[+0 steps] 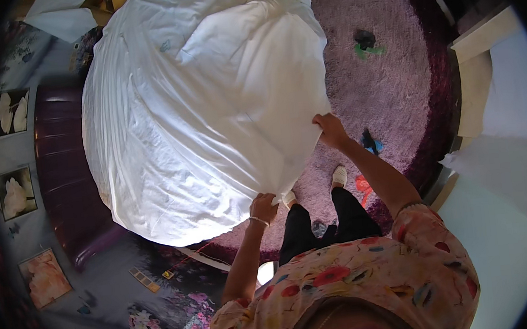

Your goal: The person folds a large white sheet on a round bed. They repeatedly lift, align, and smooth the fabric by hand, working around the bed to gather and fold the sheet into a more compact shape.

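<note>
A large white sheet (207, 119) lies spread over the bed in front of me, full of creases and folds. My left hand (264, 209) is closed on its near edge, toward the lower middle of the view. Farther right, my right hand (331, 130) pinches the sheet's right corner area. Between the two hands the edge runs taut on a slant. The sheet hides the mattress beneath it.
A purple padded headboard (68, 172) stands left of the bed, below framed pictures (17, 193) on the dark floral wall. A mauve carpet (389, 80) with dark and coloured motifs covers the floor on the right. White furniture (503, 184) lines the right side.
</note>
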The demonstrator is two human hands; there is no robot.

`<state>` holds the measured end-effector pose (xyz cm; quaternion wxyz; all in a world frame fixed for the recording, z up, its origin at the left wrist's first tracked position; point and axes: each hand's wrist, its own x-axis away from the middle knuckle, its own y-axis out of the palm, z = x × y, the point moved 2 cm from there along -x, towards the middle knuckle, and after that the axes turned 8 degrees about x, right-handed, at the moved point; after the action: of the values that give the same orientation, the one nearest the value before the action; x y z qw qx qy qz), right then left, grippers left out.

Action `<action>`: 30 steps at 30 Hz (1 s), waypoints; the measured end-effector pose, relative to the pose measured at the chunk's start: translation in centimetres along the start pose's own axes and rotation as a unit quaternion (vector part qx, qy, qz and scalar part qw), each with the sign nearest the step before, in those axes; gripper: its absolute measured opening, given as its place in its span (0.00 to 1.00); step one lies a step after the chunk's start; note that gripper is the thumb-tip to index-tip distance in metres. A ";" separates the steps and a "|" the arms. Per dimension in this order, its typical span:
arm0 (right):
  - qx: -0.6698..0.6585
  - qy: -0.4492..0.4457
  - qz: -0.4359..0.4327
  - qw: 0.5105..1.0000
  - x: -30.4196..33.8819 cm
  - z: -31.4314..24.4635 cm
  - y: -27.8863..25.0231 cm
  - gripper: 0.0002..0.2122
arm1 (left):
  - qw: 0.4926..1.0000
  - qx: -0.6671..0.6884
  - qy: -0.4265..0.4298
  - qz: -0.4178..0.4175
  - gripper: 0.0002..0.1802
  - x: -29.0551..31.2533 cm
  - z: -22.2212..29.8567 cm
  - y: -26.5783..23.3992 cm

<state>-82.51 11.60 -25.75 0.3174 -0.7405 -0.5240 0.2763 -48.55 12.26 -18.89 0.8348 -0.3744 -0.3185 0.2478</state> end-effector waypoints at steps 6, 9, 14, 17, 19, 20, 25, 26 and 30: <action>0.116 -0.110 -0.203 0.966 5.8 -2.4 -3.5 0.14 | 0.998 0.005 0.037 0.047 0.45 -4.5 6.7 4.7; 0.084 -0.090 -0.235 0.964 8.6 -3.8 -3.8 0.18 | 0.989 0.057 0.090 0.100 0.42 -7.8 13.6 5.8; 0.020 0.018 -0.185 0.982 8.0 -4.7 -9.2 0.17 | 0.984 0.095 0.071 0.136 0.13 -11.4 15.9 5.8; -0.018 -0.008 -0.160 0.987 6.8 -4.4 -11.2 0.15 | 0.979 0.113 0.089 0.143 0.10 -11.3 16.8 2.8; -0.008 -0.043 -0.144 0.989 5.8 -4.8 -11.8 0.10 | 0.978 0.131 0.077 0.142 0.12 -11.1 17.1 0.4; -0.020 -0.058 -0.121 0.991 5.7 -4.0 -11.1 0.09 | 0.978 0.137 0.071 0.137 0.12 -11.0 17.6 -1.1; -0.044 -0.038 0.007 0.998 1.5 0.9 -7.9 0.08 | 0.971 0.187 0.073 0.133 0.16 -10.6 17.7 -7.0; -0.079 -0.016 0.003 0.997 0.1 2.2 -7.6 0.07 | 0.965 0.198 0.089 0.147 0.16 -10.5 17.3 -7.3; -0.024 -0.029 -0.045 0.998 -4.0 7.0 -7.2 0.06 | 0.991 0.130 -0.025 0.033 0.14 -9.0 13.9 -5.5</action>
<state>-93.23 10.91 -24.48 0.2957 -0.7154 -0.5723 0.2705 -63.58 9.57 -10.50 0.8594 -0.2665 -0.2918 0.3244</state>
